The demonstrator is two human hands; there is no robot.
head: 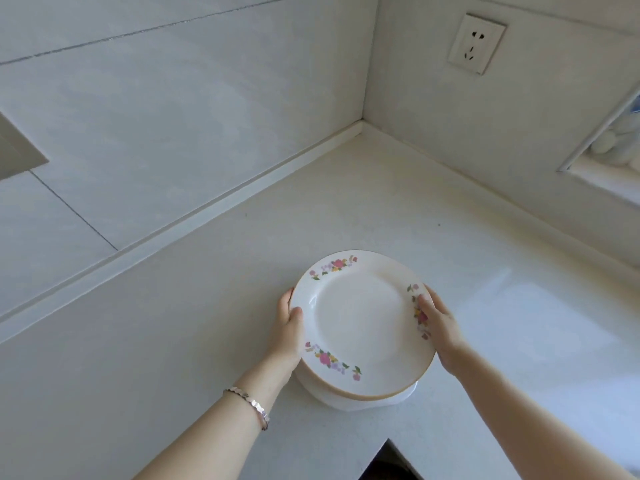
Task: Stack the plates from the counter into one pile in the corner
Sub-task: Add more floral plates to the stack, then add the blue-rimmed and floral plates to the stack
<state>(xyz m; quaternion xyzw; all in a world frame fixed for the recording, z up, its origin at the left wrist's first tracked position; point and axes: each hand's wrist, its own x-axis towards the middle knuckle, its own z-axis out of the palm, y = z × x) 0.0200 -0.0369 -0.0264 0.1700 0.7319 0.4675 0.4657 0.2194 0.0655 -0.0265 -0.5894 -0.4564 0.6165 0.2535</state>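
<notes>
A pile of white plates [360, 327] with pink and yellow flower sprays and a thin gold rim sits low in the middle of the head view, on the white counter [214, 299]. The top plate faces up, and the edges of others show beneath it at the front. My left hand [289, 327] grips the pile's left rim, thumb over the top. My right hand [438, 327] holds the right rim, fingers on a flower spray. The corner [362, 128] where the two walls meet lies well beyond the pile.
Pale tiled walls rise behind and to the right of the counter. A white wall socket [476, 43] sits high on the right wall. A recessed niche [620, 133] with white items opens at the far right. The counter's inner edge [388, 441] cuts in at the bottom.
</notes>
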